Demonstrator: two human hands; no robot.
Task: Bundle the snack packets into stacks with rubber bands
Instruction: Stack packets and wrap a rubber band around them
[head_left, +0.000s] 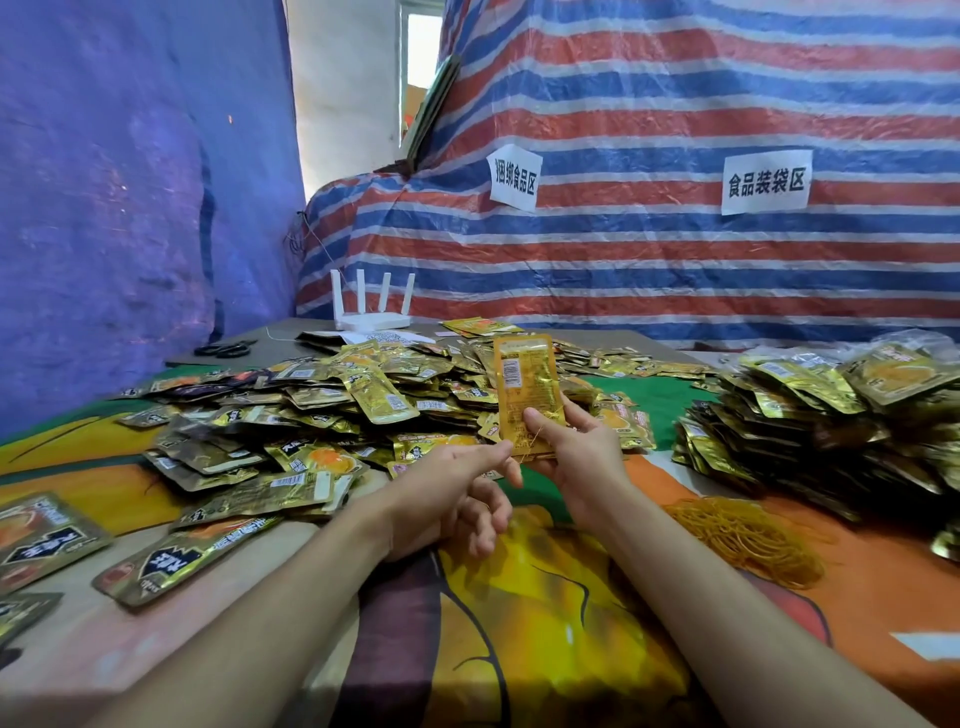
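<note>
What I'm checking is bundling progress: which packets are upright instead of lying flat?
The gold packets gripped by the right hand, barcode side facing the camera; the left hand touches their lower edge. All others lie in piles.
</note>
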